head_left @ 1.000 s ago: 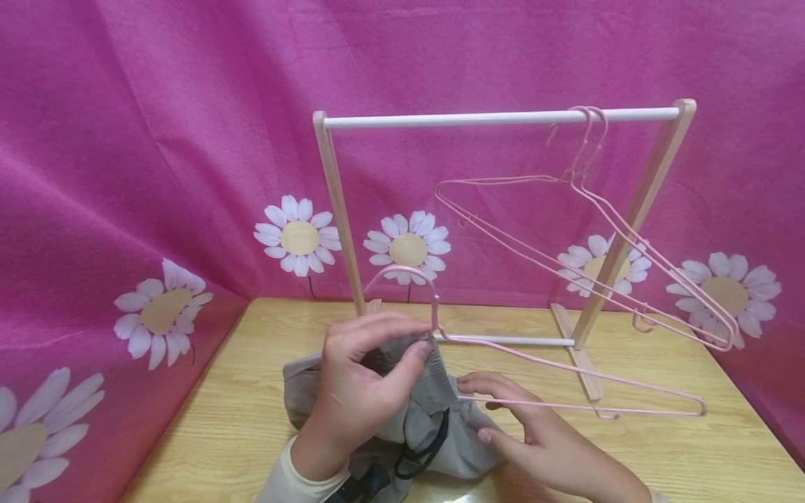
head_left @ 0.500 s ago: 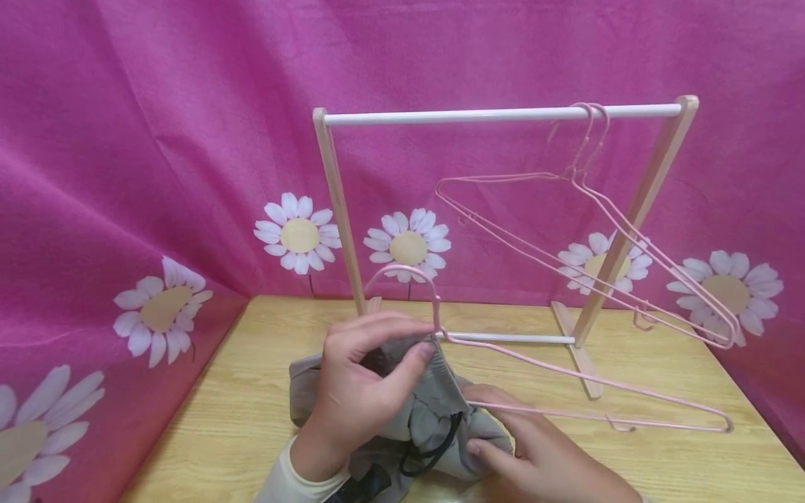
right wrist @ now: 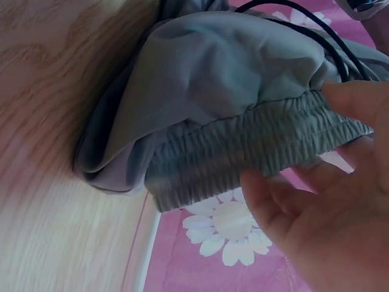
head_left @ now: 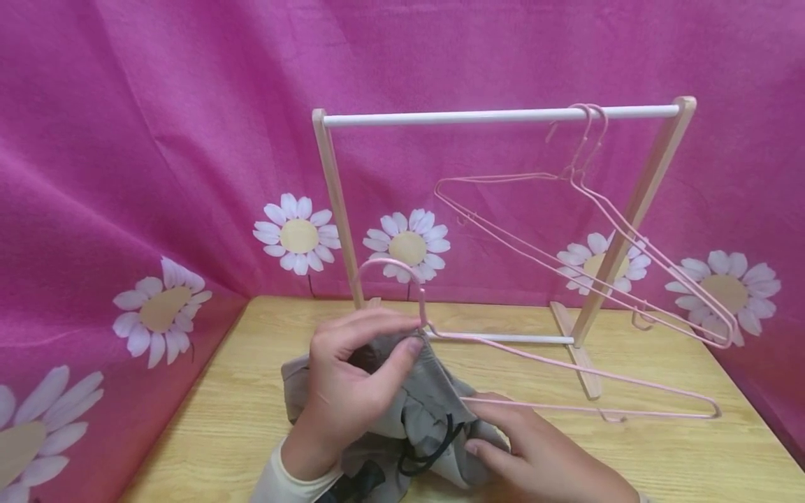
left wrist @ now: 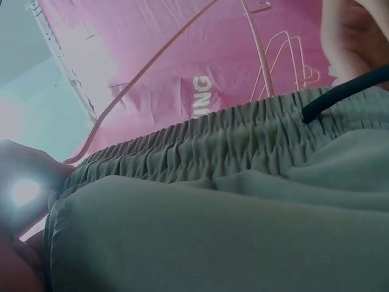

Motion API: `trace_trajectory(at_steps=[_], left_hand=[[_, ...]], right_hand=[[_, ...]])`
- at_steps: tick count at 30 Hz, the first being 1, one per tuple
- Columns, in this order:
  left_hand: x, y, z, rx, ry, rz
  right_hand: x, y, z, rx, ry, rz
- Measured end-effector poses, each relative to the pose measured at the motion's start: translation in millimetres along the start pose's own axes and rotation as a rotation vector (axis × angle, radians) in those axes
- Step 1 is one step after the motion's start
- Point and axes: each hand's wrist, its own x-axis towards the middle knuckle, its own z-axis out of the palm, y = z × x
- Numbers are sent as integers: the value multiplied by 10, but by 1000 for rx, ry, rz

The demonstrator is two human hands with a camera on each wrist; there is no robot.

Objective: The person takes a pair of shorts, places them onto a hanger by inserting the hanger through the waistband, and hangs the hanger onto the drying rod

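Two hands are gripping one grey garment (head_left: 434, 391) over the table (head_left: 207, 419): the left hand (head_left: 352, 391) is pinching its waistband (right wrist: 255, 140) by the neck of a pink hanger (head_left: 566, 365), and the right hand (head_left: 541, 447) is holding the band lower down. The hanger is poking out of the opening, its other end hiding in fabric. A black cord (left wrist: 346, 94) is looping from the waistband. Behind, a rack (head_left: 654, 175) is bearing two more hangers (head_left: 589, 129) before daisy-printed cloth (head_left: 189, 105).

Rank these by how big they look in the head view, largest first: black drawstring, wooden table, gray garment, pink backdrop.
1. Pink backdrop
2. Wooden table
3. Gray garment, partly hidden by the hands
4. Black drawstring
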Motion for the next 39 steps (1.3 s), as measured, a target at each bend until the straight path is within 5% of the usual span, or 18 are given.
trace_trajectory(at_steps=[13,29,39], left_hand=[[24,53,-152,63,76,-66],[40,50,-223,76,110,-69],[50,9,-258,98,130,-56]], right_hand=[[40,218,19,11,53,-52],[28,395,33,-58,46,29],[33,465,-56,-185,190,20]])
